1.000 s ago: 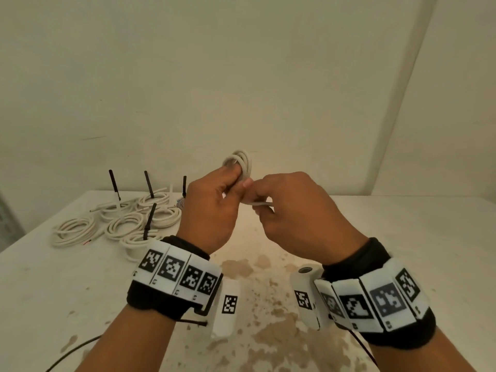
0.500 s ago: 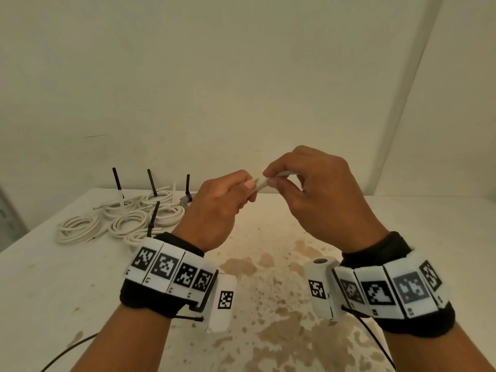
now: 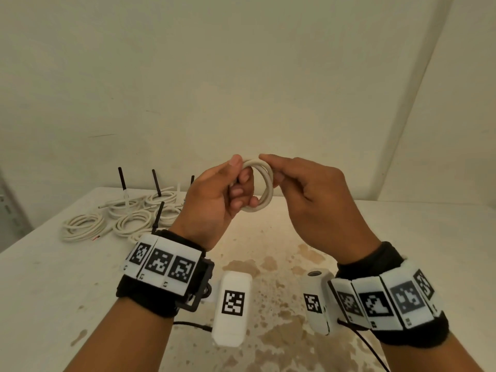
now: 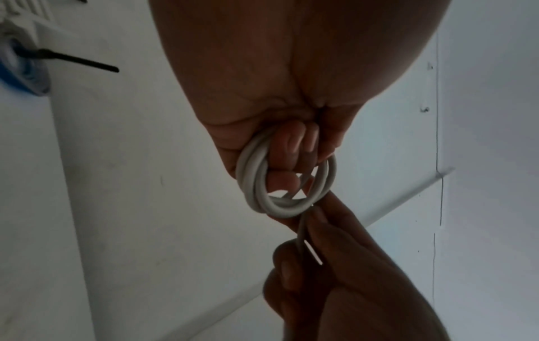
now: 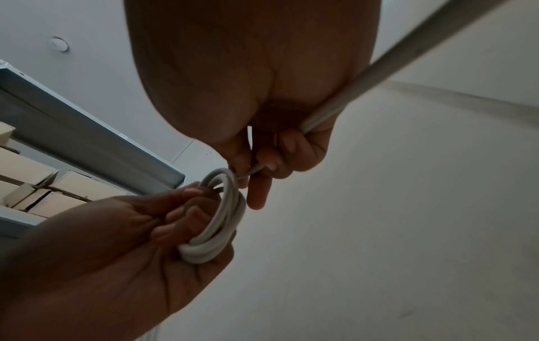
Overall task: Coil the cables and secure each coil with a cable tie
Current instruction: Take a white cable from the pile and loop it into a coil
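A small coil of white cable (image 3: 264, 185) (image 4: 280, 191) (image 5: 224, 221) is held up in the air above the table, in front of the wall. My left hand (image 3: 228, 189) (image 4: 291, 152) grips one side of the coil, its fingers curled through the loops. My right hand (image 3: 290, 178) (image 5: 262, 166) pinches the cable's free end (image 5: 253, 171) at the coil's top and right side, and the rest of that end runs back through its curled fingers.
Several white coils (image 3: 134, 218), some with black cable ties (image 3: 122, 178) standing up, lie at the table's far left. The white table (image 3: 402, 237) has brown stains in the middle. A wall stands close behind. Shelving with cardboard boxes (image 5: 35, 182) shows in the right wrist view.
Both hands have risen. The coil, edge-on half a second ago, now faces me as an open ring. My right hand has come round to the coil's top.
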